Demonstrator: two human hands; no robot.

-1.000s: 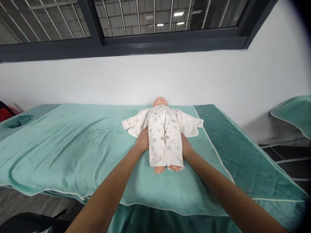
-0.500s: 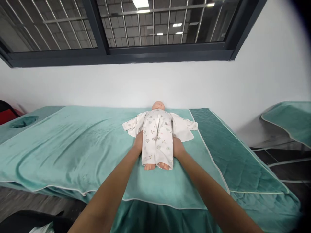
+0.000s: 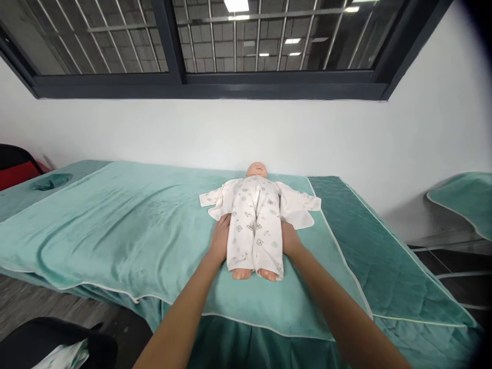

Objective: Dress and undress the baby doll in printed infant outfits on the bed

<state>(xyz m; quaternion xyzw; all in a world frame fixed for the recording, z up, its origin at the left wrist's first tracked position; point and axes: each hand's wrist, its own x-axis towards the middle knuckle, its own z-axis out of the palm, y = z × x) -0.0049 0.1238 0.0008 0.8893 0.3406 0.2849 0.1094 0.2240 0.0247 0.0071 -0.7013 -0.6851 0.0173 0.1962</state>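
A baby doll [image 3: 257, 169] lies on its back on the bed, head toward the wall and bare feet toward me. White printed baby trousers [image 3: 255, 230] cover its legs and most of its front. A white baby shirt [image 3: 295, 207] is spread out beneath, its sleeves reaching to both sides. My left hand [image 3: 221, 238] is closed at the left edge of the trousers, and my right hand [image 3: 290, 238] is closed at the right edge. The fingertips of both hands are hidden by the cloth and the doll.
A light green cover [image 3: 134, 220] with pale piping lies over the bed, and a darker quilted sheet [image 3: 384, 256] shows at right. Behind stands a white wall [image 3: 215, 130] under a barred window. A black chair [image 3: 57, 341] holds some cloth at lower left.
Both hands have slid slightly down along the trousers toward the feet. The view has shifted a little, so the scene sits further right.
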